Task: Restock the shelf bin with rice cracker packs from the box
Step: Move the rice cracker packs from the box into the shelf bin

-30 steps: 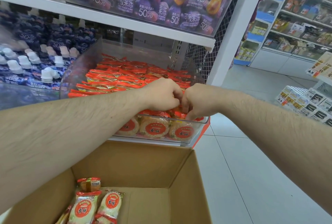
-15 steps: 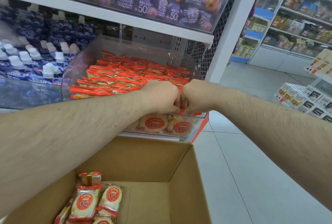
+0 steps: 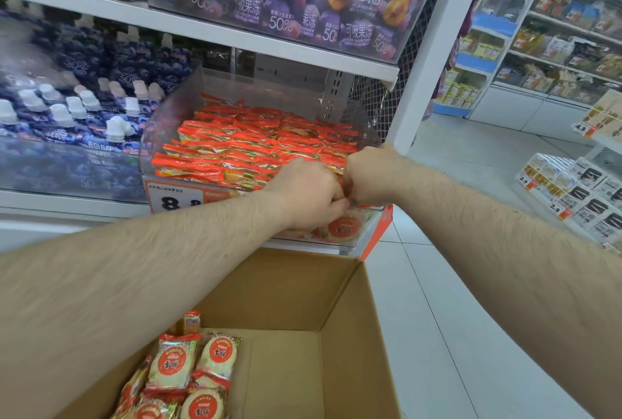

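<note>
The clear shelf bin [image 3: 168, 136] is already well filled: rows of rice cracker packs [image 3: 255, 146] stand on edge from its back wall to near its front wall, with more packs showing through the front wall low down. Both hands are at the front right corner of the bin. The left hand [image 3: 306, 193] has its fingers curled down over the front rim, and the right hand [image 3: 370, 174] is bunched into a fist just beside it, knuckles almost touching. The fingers of both hands point away from the camera, so I cannot tell whether they grip packs or only press them into place.

Below the bin, the cardboard box [image 3: 350, 334] holds a small cluster of packs [image 3: 188, 375] in its near left corner, while much of its floor is bare. Judging by this, most of the restocking is done; what looks left is seating the packs at the bin's front corner and bringing up the few from the box, if the bin has room.
</note>
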